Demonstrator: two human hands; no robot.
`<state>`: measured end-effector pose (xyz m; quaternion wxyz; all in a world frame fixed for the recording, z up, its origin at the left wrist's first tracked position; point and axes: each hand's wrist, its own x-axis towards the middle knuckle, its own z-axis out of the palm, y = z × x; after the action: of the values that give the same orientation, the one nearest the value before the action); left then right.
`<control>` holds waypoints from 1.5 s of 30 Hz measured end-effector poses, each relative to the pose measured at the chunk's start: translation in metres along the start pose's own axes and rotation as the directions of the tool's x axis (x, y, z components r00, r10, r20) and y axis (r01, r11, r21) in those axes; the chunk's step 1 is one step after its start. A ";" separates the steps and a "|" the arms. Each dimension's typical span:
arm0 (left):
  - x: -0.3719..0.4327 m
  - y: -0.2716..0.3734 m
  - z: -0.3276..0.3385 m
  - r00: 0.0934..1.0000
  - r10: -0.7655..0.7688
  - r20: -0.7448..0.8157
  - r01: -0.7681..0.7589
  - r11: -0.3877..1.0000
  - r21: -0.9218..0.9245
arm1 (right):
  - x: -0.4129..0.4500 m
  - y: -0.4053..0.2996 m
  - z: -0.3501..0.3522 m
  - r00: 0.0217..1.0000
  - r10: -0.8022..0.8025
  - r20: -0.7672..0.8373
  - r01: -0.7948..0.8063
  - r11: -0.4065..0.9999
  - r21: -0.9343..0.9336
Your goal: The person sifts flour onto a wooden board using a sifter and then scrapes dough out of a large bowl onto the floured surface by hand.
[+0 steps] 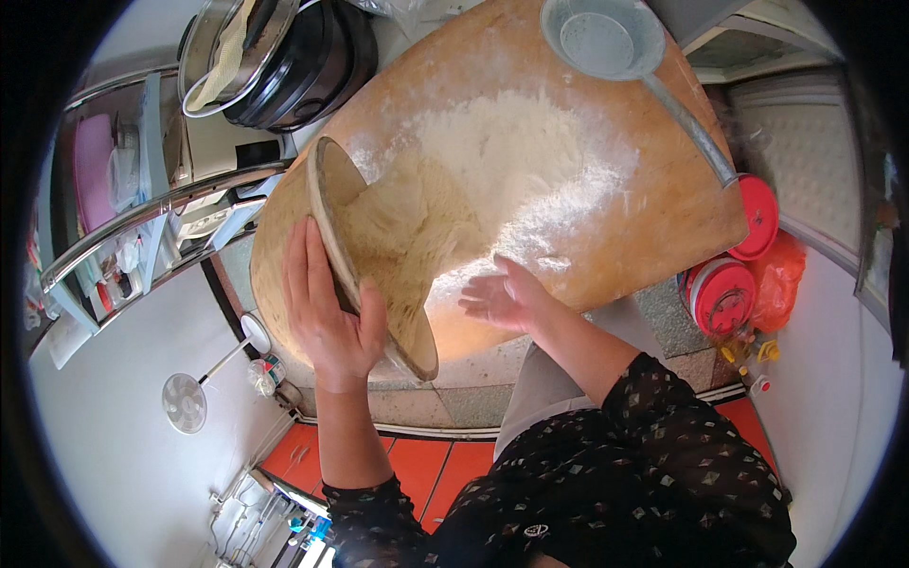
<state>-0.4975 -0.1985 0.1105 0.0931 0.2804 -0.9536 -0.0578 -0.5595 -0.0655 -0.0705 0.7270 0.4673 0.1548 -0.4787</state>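
Note:
A large round basin point(334, 213) is tipped on its side over a floured wooden board point(660, 234), its mouth facing right. Pale dough point(405, 234) lies in the mouth and spreads out onto the board. My left hand point(330, 305) presses on the basin's outer side and rim, fingers along the wall and thumb at the edge. To the right of the dough, my right hand point(501, 295) hovers with its fingers apart and holds nothing. Loose flour point(511, 142) covers the middle of the board.
A metal ladle point(603, 35) with a long handle rests at the board's far right edge. Black cookware point(305, 71) stands at the back left, beside a shelf rail point(113, 234). Red-lidded buckets point(721, 295) and an orange plastic bag point(777, 280) are at the right.

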 end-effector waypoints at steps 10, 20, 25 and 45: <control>0.005 0.014 0.005 1.000 0.009 0.019 -0.010 0.998 0.056 | 0.062 0.067 0.012 0.874 0.047 0.484 -0.218 0.928 0.302; 0.005 0.014 0.007 0.999 -0.018 0.032 0.017 1.000 0.021 | 0.065 0.026 0.080 0.314 -0.695 0.647 0.946 0.290 -0.147; -0.003 0.003 -0.003 0.999 -0.038 0.029 0.038 0.999 0.014 | 0.067 0.014 0.096 0.872 -0.289 0.395 0.063 0.867 0.495; 0.009 0.003 -0.004 0.998 -0.048 0.039 0.049 0.998 -0.040 | 0.007 -0.136 -0.033 0.379 -0.522 0.764 -0.382 -0.840 -0.384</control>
<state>-0.5053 -0.2011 0.1158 0.0794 0.3004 -0.9467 -0.0848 -0.6624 -0.0563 -0.1648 0.1641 -0.5123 0.8326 -0.1316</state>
